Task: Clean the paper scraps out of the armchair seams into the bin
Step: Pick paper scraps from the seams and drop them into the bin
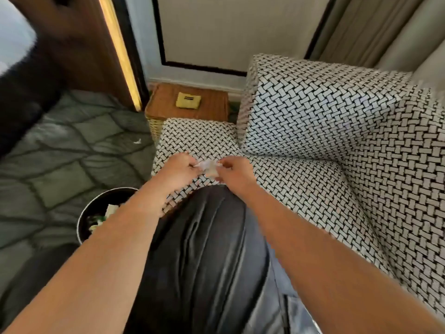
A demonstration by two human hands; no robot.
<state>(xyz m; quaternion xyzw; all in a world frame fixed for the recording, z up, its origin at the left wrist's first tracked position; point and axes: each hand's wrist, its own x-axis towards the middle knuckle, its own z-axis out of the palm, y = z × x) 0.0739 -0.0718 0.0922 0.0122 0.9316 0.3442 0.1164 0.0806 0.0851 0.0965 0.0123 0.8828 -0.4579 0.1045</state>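
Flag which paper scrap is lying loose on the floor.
The small white scrap on the grey carpet, left of the armchair. A second scrap is pinched between left hand and right hand; the rest sit in the bin.

Nothing legible anywhere in this shot, no word, number or brand. The closest thing is a short dark bar on the small yellow square pad (188, 100) lying on the brown wicker side table (213, 106), and it is too blurred to tell whether it is lettering. The crumpled white paper scrap (207, 165), pinched between the left hand (179, 168) and the right hand (237, 173), is also too smeared to make out any print.
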